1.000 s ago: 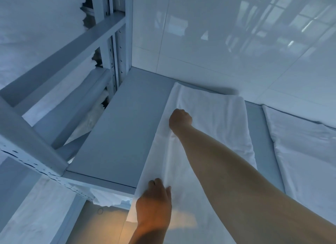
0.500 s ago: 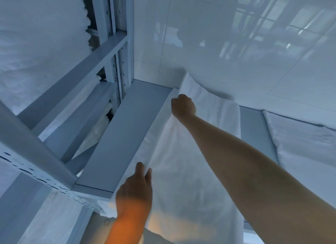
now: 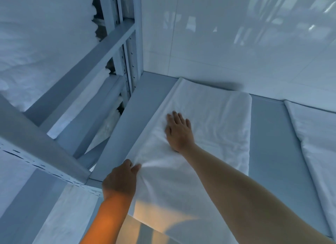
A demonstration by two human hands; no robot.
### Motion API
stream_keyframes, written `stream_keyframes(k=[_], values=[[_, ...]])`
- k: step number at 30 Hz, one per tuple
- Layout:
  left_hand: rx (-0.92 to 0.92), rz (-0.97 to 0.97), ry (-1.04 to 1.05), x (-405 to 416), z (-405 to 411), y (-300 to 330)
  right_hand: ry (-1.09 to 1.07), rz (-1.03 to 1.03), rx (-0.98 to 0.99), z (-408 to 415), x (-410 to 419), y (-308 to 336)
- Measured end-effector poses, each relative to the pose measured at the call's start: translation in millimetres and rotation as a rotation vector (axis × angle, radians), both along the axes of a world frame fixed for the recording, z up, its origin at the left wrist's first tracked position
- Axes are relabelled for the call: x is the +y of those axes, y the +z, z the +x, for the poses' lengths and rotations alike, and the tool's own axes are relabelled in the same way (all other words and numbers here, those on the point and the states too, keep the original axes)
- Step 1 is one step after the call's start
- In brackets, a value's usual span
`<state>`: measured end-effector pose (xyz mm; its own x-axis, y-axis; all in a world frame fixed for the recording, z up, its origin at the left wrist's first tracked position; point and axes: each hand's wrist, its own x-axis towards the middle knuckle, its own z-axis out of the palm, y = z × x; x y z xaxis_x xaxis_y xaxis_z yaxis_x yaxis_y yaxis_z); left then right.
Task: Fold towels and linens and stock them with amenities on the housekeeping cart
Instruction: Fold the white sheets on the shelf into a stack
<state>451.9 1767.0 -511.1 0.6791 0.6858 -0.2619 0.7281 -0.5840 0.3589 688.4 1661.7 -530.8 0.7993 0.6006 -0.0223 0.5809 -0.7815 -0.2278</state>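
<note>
A white linen sheet point(image 3: 214, 120) lies lengthwise on the grey shelf surface point(image 3: 151, 96), its near end hanging over the front edge. My right hand point(image 3: 179, 132) presses flat on the middle of the sheet, fingers straight and spread. At the sheet's near left edge, my left hand point(image 3: 121, 180) pinches the cloth between thumb and fingers, and creases fan out from the pinch.
A second white folded linen point(image 3: 312, 134) lies on the shelf to the right. A grey metal rack point(image 3: 116, 43) with stacked white linens point(image 3: 36, 52) stands at the left. A glossy white tiled wall point(image 3: 236, 34) backs the shelf.
My right hand let go of the sheet's far edge, laid it down and now presses flat on it. My left hand moved to the near left edge and pinched it.
</note>
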Motion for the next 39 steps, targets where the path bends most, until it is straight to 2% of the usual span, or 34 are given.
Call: stream_keyframes(k=[5,7,11,14,18,20,25,29,33,39], values=[[0.046,0.135,-0.018,-3.4,-0.3,16.2,-0.049,-0.013,-0.026,-12.7,-26.9,-2.7],[-0.008,0.212,-0.113,-13.0,5.7,18.7,-0.029,-0.019,-0.023,-18.7,-39.8,-3.1],[-0.153,0.228,-0.396,-40.8,26.1,17.8,0.016,-0.034,-0.004,-24.2,-57.2,-1.9],[-0.169,0.238,-0.592,-65.8,40.5,7.0,0.054,-0.019,-0.006,-29.7,-69.9,-0.9],[-0.231,0.222,-0.633,-88.6,53.6,-4.1,0.137,0.006,0.008,-48.2,-104.7,-1.2],[-0.257,0.217,-0.651,-99.3,58.2,-10.0,0.177,0.052,0.015,-59.0,-128.0,-0.7],[-0.197,0.228,-0.697,-128.6,53.8,-26.1,0.173,0.335,0.156,-72.9,-193.7,10.5],[-0.153,0.256,-0.664,-136.0,53.3,-23.3,0.114,0.165,-0.039,-38.3,-264.3,24.2],[-0.166,0.266,-0.68,-153.1,75.6,-9.9,0.065,-0.029,-0.023,-10.8,-312.5,20.2],[-0.152,0.265,-0.826,-187.7,111.2,-19.8,0.035,-0.038,-0.017,-9.7,-318.6,0.5]])
